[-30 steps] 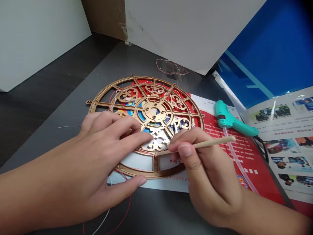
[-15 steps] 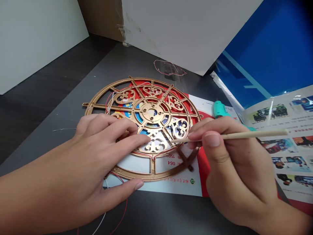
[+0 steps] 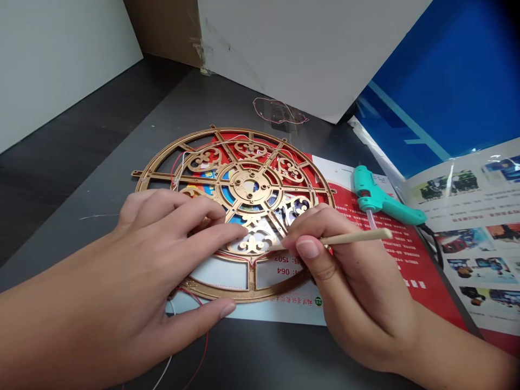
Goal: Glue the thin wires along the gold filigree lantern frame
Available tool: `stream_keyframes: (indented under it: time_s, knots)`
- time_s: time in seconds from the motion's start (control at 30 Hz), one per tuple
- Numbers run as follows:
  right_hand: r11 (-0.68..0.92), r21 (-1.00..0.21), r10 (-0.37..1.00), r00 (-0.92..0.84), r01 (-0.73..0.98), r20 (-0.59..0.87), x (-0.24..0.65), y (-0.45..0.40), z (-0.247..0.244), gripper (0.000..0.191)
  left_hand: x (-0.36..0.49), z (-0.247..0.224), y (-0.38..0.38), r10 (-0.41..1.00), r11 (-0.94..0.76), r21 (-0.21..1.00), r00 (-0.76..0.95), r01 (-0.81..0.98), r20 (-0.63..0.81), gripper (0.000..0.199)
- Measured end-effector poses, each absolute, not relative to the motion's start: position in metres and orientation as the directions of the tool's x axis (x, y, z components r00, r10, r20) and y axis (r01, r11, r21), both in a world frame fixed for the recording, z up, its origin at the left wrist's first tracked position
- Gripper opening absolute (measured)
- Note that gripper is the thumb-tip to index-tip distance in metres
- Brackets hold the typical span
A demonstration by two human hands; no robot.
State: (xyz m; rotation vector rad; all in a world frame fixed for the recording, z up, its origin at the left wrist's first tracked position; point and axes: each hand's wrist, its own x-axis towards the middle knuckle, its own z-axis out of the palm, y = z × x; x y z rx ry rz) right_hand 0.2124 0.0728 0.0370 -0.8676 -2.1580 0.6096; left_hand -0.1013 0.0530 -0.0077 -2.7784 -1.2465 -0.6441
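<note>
A gold-coloured openwork wheel [image 3: 252, 295] with spokes, scroll ornaments and a round hub lies flat before me. My left hand [image 3: 158, 260] rests over its near left side, fingers spread and the index fingertip on a scroll ornament. The thumb is held apart, by the near rim. Between the thumb and fingers of my right hand [image 3: 345, 271] is a pale, slender wooden stick [image 3: 357, 236]. Its tip reaches the inner ring, right of my left index finger. Thin red and white wire [image 3: 176, 162] runs along the wheel, with loose ends hanging below my left hand.
Under the wheel lies a red and white printed sheet [image 3: 284, 314]. A turquoise glue gun [image 3: 377, 203] is at the right, beside a picture booklet [image 3: 450, 189]. Another wire loop [image 3: 280, 111] lies behind the wheel, in front of a large white box [image 3: 300, 49].
My right hand has moved left with the stick, whose tip is now further left along the inner ring. The glue gun has come into fuller view. My left hand stays on the wheel.
</note>
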Motion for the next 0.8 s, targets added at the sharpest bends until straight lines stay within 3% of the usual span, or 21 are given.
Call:
stream_keyframes:
  time_s: [0.3, 0.8]
  knots:
    - [0.674, -0.617, 0.720, -0.549, 0.407, 0.424, 0.2123, 0.0727, 0.0384, 0.022, -0.1081, -0.0113, 0.0507, 0.722, -0.674, 0.205, 0.573, 0.710, 0.388, 0.059]
    - [0.639, -0.654, 0.739, -0.559, 0.405, 0.376, 0.2138, 0.0709, 0.0407, 0.022, -0.1045, -0.0092, 0.0509, 0.734, -0.658, 0.190, 0.566, 0.728, 0.376, 0.053]
